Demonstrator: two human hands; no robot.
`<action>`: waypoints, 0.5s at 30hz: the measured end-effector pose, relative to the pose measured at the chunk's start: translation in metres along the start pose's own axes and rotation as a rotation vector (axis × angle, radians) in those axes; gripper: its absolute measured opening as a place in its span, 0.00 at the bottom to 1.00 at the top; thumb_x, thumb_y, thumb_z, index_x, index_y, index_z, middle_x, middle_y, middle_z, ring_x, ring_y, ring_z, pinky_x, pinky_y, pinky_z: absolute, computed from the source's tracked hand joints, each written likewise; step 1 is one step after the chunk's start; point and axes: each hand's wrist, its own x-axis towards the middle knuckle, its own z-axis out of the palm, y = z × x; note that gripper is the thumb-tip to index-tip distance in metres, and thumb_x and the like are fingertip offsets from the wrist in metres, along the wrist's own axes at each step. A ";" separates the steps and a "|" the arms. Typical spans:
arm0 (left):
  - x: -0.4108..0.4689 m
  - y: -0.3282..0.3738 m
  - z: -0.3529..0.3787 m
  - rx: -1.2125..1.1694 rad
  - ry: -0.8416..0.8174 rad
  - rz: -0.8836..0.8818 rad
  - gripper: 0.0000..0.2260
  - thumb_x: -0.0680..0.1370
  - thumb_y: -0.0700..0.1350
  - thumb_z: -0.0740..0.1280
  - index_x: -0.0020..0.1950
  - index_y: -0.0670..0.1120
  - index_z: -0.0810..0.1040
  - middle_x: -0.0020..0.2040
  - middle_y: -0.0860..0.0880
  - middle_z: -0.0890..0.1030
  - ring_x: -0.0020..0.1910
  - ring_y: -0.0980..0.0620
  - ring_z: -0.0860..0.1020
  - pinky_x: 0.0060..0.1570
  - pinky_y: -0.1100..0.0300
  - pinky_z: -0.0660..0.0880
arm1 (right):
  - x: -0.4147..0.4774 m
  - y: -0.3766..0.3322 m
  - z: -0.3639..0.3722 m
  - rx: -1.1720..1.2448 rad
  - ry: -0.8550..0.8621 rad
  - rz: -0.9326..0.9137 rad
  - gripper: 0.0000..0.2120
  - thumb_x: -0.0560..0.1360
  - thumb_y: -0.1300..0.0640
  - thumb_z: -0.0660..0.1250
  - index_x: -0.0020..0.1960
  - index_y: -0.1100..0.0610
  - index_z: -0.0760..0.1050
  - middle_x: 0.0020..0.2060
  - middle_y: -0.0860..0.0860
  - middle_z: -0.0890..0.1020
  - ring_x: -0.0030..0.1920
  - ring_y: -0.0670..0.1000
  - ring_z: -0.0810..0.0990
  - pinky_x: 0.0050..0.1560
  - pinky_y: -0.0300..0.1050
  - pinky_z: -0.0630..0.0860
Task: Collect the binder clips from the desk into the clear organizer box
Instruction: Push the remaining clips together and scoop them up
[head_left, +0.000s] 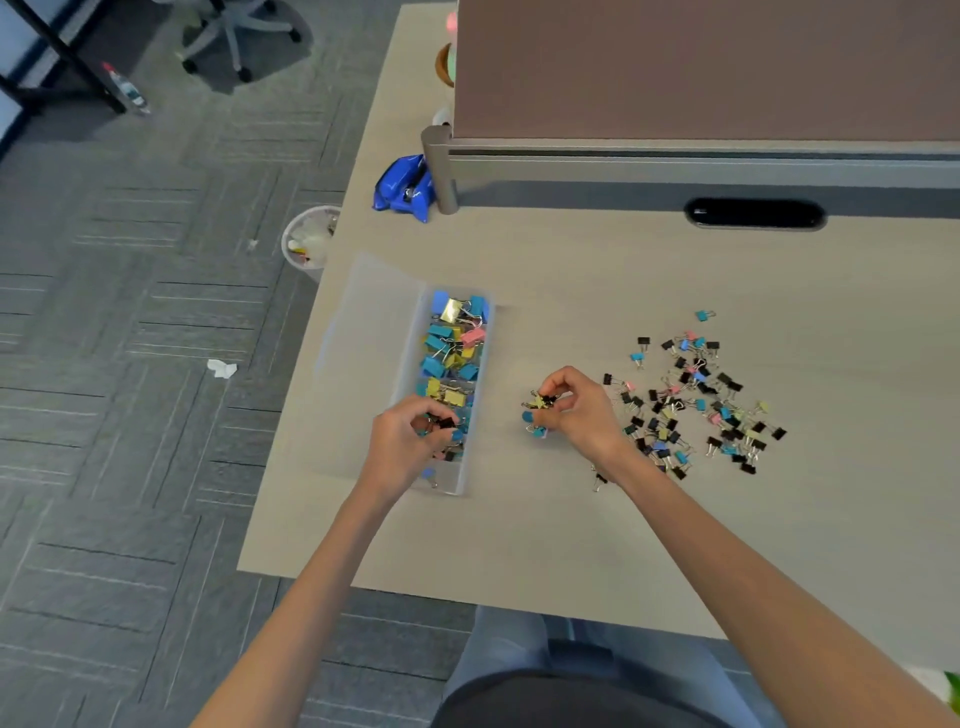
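Black, blue, pink and yellow binder clips (696, 400) lie scattered on the worktop (571, 270) to my right, more already in the clear box (415, 358) at left. My left hand (410, 441), over the box's near end, is closed on a few clips; my right hand (576, 410) pinches a small cluster between box and pile. They look light, stiff and snag-prone by their wire handles, best pinched at the body. Open worktop lies between; the edge runs just beside the box's open lid (369, 322).
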 end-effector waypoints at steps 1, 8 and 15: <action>-0.001 -0.006 -0.004 0.017 -0.003 0.016 0.08 0.70 0.28 0.71 0.44 0.38 0.82 0.42 0.50 0.79 0.37 0.60 0.76 0.34 0.70 0.75 | -0.002 -0.001 0.007 0.020 -0.009 0.005 0.14 0.68 0.69 0.74 0.44 0.56 0.72 0.43 0.50 0.76 0.36 0.52 0.76 0.36 0.37 0.76; -0.010 -0.038 -0.014 0.276 -0.098 0.175 0.10 0.68 0.31 0.74 0.41 0.46 0.82 0.44 0.50 0.81 0.44 0.53 0.80 0.46 0.57 0.78 | -0.017 -0.012 0.056 0.092 -0.067 0.016 0.13 0.68 0.73 0.71 0.45 0.59 0.72 0.43 0.51 0.75 0.34 0.48 0.76 0.34 0.35 0.77; -0.021 -0.052 -0.018 0.442 -0.113 0.218 0.08 0.70 0.33 0.71 0.45 0.44 0.82 0.48 0.47 0.80 0.47 0.45 0.78 0.45 0.50 0.76 | -0.021 -0.013 0.097 0.013 -0.089 -0.007 0.15 0.67 0.72 0.73 0.44 0.58 0.72 0.40 0.48 0.74 0.31 0.45 0.72 0.32 0.30 0.72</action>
